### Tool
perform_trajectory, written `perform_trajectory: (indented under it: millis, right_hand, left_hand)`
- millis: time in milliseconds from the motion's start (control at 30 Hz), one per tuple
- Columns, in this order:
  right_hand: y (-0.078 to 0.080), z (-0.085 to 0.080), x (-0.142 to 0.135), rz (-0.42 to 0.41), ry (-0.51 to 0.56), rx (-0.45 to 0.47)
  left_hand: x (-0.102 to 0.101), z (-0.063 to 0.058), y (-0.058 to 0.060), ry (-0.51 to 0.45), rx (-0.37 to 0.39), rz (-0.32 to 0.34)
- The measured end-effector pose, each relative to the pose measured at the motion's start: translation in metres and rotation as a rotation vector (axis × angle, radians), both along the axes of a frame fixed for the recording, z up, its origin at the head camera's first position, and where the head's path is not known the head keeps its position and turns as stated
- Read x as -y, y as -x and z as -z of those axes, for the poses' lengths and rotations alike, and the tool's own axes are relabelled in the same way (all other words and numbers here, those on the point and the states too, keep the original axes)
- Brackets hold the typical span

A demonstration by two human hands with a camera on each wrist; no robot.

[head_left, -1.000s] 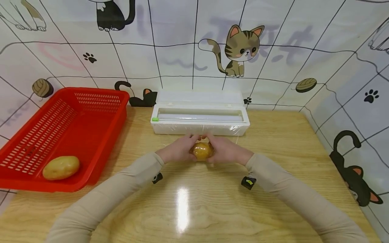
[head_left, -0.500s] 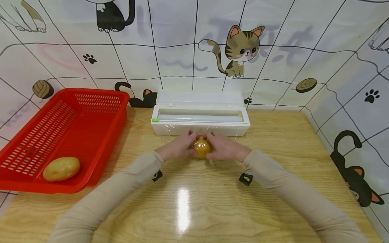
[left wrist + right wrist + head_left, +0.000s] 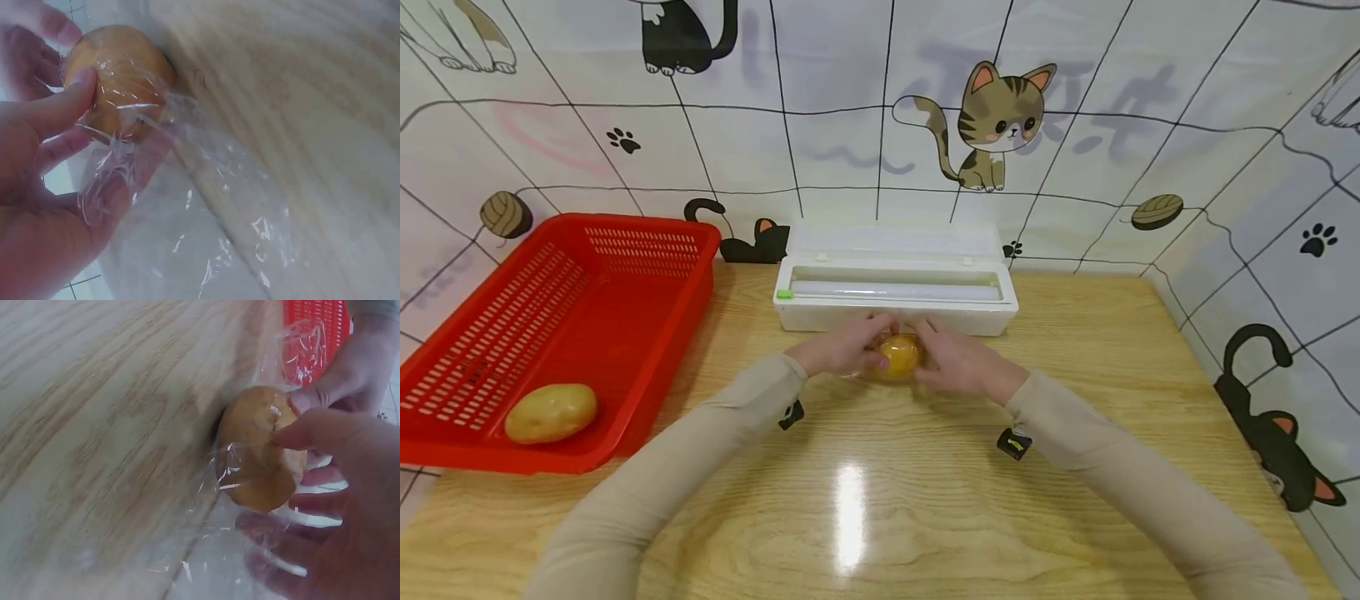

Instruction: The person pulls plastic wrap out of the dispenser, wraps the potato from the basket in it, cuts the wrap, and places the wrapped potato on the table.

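Observation:
Between both hands sits a round yellow-brown potato [image 3: 900, 357], covered in shiny cling film [image 3: 231, 206]. My left hand [image 3: 850, 343] holds its left side, with the thumb pressed on the wrapped skin in the left wrist view. From the right, my right hand [image 3: 958, 360] holds the potato, its thumb on top and other fingers spread through the film beyond it. Loose, crinkled film trails off both sides of the potato. Just behind the hands stands a white cling film box [image 3: 895, 318], lid raised, with a roll inside.
On the left, a red plastic basket [image 3: 658, 367] holds another potato [image 3: 552, 413], unwrapped. The wooden table [image 3: 1075, 333] runs back to a wall sheet [image 3: 835, 150] printed with cats. A green slider [image 3: 785, 294] sits at the box's left end.
The hands and potato have shifted slightly back, closer to the box. My left hand's fingers have moved over the film at the potato's left side. The basket and box stay put.

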State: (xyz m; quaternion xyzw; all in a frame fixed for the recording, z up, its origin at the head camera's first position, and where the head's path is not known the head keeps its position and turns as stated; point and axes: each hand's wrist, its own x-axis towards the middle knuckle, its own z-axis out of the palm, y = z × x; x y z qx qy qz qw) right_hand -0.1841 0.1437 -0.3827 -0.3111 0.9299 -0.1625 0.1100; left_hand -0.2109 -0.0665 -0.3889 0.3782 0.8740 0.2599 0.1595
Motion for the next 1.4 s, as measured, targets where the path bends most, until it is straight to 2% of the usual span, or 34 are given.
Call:
perform_trajectory:
  millis: [167, 233, 333, 400, 567, 667, 800, 933, 1033, 1200, 1400]
  right_hand:
    - [-0.005, -0.003, 0.005, -0.016, -0.079, -0.211]
    - [-0.006, -0.002, 0.010, -0.024, -0.129, -0.302]
    - [-0.006, 0.001, 0.017, -0.032, -0.201, -0.383]
    - [-0.005, 0.002, 0.020, -0.028, -0.228, -0.390]
    - [-0.002, 0.003, 0.022, 0.001, -0.223, -0.341]
    - [0.002, 0.003, 0.021, 0.016, -0.214, -0.330]
    - [0.004, 0.004, 0.020, 0.030, -0.198, -0.326]
    - [0.003, 0.003, 0.020, 0.043, -0.192, -0.320]
    - [0.000, 0.001, 0.019, 0.053, -0.198, -0.326]
    - [-0.004, -0.006, 0.017, 0.054, -0.191, -0.324]
    - [-0.007, -0.016, 0.015, 0.048, -0.168, -0.309]
  left_hand:
    - [0.000, -0.001, 0.007, 0.026, -0.040, 0.025]
    - [0.000, -0.002, 0.008, 0.049, -0.054, 0.019]
    - [-0.002, -0.003, 0.005, 0.112, -0.114, -0.002]
    - [-0.004, -0.005, 0.000, 0.175, -0.196, -0.024]
    - [-0.007, -0.010, -0.020, 0.334, -0.481, -0.068]
    - [-0.009, -0.010, -0.029, 0.379, -0.569, -0.074]
    - [-0.010, -0.008, -0.031, 0.388, -0.537, -0.105]
    - [-0.009, -0.007, -0.027, 0.362, -0.478, -0.135]
    - [-0.009, -0.008, -0.025, 0.326, -0.461, -0.137]
    - [-0.009, -0.011, -0.023, 0.270, -0.458, -0.141]
    - [-0.005, -0.013, -0.019, 0.215, -0.413, -0.159]
